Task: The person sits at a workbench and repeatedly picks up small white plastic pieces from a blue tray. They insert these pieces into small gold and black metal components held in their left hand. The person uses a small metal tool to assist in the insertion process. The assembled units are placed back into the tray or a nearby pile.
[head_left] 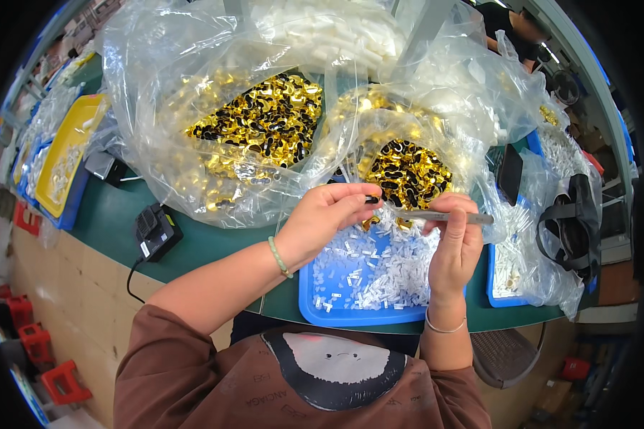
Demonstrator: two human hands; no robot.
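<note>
Between thumb and forefinger, my left hand (318, 222) pinches a small black piece (371, 199). My right hand (454, 247) is closed around metal tweezers (484, 218), whose tips point left toward that piece; whether they touch it is too small to tell. Below both hands lies a blue tray (379, 319) strewn with small white pieces (401, 275). Just beyond the fingers, an open clear plastic bag holds a heap of black-and-gold pieces (408, 171). A larger clear bag to the left holds another heap of black-and-gold parts (272, 121).
On the green table (193, 261), a black corded device (156, 232) sits left. A yellow tray (70, 161) is farther left. To the right are another blue tray (506, 302), a dark phone-like slab (509, 175) and a black bag (571, 229). Another person (504, 25) is at far right.
</note>
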